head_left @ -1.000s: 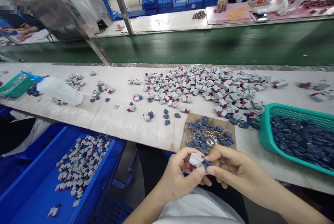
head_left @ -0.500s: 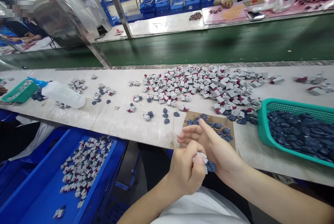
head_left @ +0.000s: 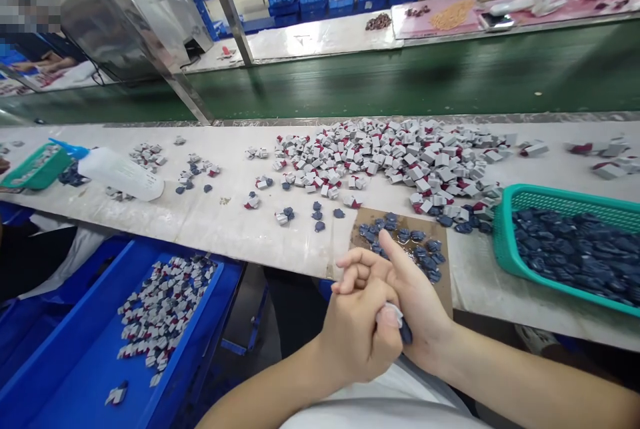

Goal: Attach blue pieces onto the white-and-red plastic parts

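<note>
In front of my lap, my left hand (head_left: 361,330) is closed around a small grey-white block (head_left: 395,312), its thumb pressed on top. A dark blue lump (head_left: 406,332) shows below the block, against the palm of my right hand (head_left: 423,302). That hand stays open, thumb stretched up and fingers loosely curved against my left knuckles. Just beyond lies a brown board (head_left: 440,289) with several wet dark blue lumps (head_left: 429,259) on it. Past the board is a large heap of grey-white and dark red blocks (head_left: 395,156).
To the right stands a green basket (head_left: 505,242) of dark blue lumps. A blue bin (head_left: 75,369) with similar blocks is lower left. On the table (head_left: 225,229), a white squeeze bottle (head_left: 123,172) lies at left. A green conveyor (head_left: 375,79) runs behind; co-workers sit beyond.
My left hand has pushed closer into my right palm, and the right fingers have curled in against it. At the far side, a co-worker's hands have come together.
</note>
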